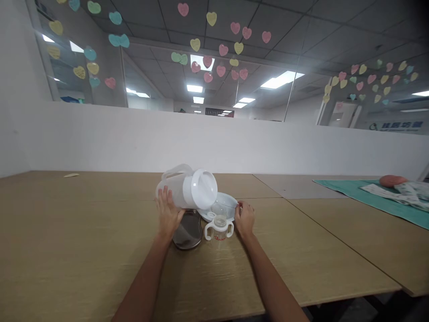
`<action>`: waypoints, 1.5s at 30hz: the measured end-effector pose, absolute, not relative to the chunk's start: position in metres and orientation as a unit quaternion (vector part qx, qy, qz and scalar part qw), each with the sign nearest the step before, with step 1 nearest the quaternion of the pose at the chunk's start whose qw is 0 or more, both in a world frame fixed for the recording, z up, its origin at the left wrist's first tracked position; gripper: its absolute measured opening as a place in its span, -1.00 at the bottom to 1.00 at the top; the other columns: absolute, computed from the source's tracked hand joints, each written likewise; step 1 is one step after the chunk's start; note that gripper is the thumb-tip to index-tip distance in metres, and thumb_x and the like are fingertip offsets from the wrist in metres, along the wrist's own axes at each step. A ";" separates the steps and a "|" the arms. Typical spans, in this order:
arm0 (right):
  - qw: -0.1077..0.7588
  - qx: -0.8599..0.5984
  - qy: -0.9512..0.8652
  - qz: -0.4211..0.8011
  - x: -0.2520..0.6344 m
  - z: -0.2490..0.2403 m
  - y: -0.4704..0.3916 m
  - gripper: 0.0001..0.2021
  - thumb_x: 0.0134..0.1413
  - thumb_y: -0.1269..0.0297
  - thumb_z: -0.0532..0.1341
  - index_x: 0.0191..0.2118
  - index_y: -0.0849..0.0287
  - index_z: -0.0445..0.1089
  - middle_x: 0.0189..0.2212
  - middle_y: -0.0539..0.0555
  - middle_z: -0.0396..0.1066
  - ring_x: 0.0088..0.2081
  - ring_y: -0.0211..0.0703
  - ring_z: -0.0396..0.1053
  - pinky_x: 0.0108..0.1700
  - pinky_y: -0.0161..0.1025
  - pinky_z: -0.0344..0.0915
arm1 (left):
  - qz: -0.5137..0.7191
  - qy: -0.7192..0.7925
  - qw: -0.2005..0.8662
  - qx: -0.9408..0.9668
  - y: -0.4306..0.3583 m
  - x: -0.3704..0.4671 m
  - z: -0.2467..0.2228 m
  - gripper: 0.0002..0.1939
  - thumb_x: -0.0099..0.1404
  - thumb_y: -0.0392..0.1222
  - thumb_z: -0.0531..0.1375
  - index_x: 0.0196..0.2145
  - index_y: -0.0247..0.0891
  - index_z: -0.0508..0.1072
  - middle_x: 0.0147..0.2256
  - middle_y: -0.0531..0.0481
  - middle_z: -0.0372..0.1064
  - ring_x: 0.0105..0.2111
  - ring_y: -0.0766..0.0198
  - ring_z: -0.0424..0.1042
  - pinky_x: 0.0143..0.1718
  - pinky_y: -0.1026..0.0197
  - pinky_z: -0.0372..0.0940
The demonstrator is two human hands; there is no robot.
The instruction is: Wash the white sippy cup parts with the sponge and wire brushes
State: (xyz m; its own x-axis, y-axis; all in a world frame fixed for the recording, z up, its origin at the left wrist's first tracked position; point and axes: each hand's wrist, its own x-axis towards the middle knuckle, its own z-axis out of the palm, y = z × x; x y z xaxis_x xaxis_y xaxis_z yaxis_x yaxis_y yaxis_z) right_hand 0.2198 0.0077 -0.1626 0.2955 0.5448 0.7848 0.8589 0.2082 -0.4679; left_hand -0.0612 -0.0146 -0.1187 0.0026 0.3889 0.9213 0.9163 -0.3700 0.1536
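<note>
My left hand [166, 214] is wrapped around the side of a translucent pitcher [174, 188] with a white lid [205, 188]. The pitcher lies tipped to the right, its handle uppermost. At the right, my right hand [246, 218] has its fingers closed at the rim of a pale bowl [229, 202]. In front of the bowl stands a clear baby bottle [220, 230] with two white side handles and red lettering, its top uncovered. Something clear sits in the bowl, partly hidden. Below the pitcher lies a dark brown, shiny rounded object [188, 232] whose kind I cannot make out.
The wooden table [83, 250] has seams and a front edge at lower right. A green cloth [355, 188] lies far right with white fabric [389, 195] and a reddish object [393, 180] on it. A pale flat piece [71, 175] lies at back left, before the white wall [134, 143].
</note>
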 end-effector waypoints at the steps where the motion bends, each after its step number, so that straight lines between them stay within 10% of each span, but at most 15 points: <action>1: 0.526 -0.610 -0.574 -0.147 0.220 -0.163 0.008 -0.73 0.11 0.31 -0.05 -0.23 0.25 0.36 -0.32 0.18 0.43 -0.24 -0.01 0.27 -0.16 -0.14 0.04 | -0.509 -0.513 0.266 -0.638 -0.016 -0.060 -0.117 -0.13 0.18 0.04 0.14 0.23 -0.47 -0.20 0.22 -0.50 -0.17 0.26 -0.18 -0.29 0.17 -0.27 -0.20; 14: 0.531 -0.743 -0.406 -0.031 0.242 -0.163 0.010 -0.64 0.24 0.34 -0.22 -0.14 0.24 0.29 -0.24 0.19 0.40 -0.21 -0.08 0.33 -0.15 -0.11 0.16 | -0.585 -0.688 0.116 -0.414 -0.016 -0.061 -0.113 0.09 0.04 0.18 0.21 0.26 -0.42 -0.31 0.23 -0.44 -0.18 0.19 -0.24 -0.11 0.11 -0.25 -0.04; 20: 0.394 -0.842 -0.361 0.073 0.256 -0.170 0.013 -0.72 0.18 0.10 0.10 -0.20 0.23 0.35 -0.26 0.06 0.38 -0.24 -0.20 0.36 -0.12 -0.10 0.28 | -0.569 -0.716 0.078 -0.396 -0.015 -0.061 -0.112 0.11 0.02 0.18 0.22 0.25 -0.42 -0.32 0.23 -0.44 -0.18 0.19 -0.22 -0.09 0.10 -0.21 0.03; 33: 0.246 -0.821 -0.515 0.016 0.236 -0.167 0.000 -0.62 -0.05 0.20 0.08 -0.14 0.28 0.41 -0.15 0.33 0.40 -0.05 0.22 0.30 -0.09 0.03 0.14 | -0.628 -0.650 0.113 -0.413 -0.025 -0.042 -0.106 0.09 0.05 0.06 0.23 0.26 -0.43 -0.38 0.25 -0.48 -0.35 0.22 -0.27 -0.21 0.11 -0.31 -0.13; 38: 0.230 -0.812 -0.536 0.003 0.234 -0.165 -0.002 -0.61 0.00 0.14 0.05 -0.14 0.30 0.39 -0.15 0.34 0.39 -0.07 0.21 0.32 -0.12 0.01 0.17 | -0.465 -0.497 0.052 -0.731 -0.029 0.003 -0.100 -0.50 0.32 -0.07 -0.06 0.17 -0.28 0.11 0.16 -0.22 0.08 0.18 0.10 0.02 0.17 0.01 -0.09; 45: 0.235 -0.813 -0.533 0.011 0.238 -0.168 0.004 -0.68 -0.03 0.23 0.08 -0.20 0.29 0.42 -0.18 0.31 0.43 -0.10 0.16 0.36 -0.15 -0.06 0.21 | -0.203 -0.514 -0.067 -0.831 0.013 0.035 -0.095 -0.69 0.19 0.03 0.09 -0.30 -0.14 0.55 -0.26 -0.18 0.49 -0.07 -0.07 0.33 0.06 -0.16 -0.03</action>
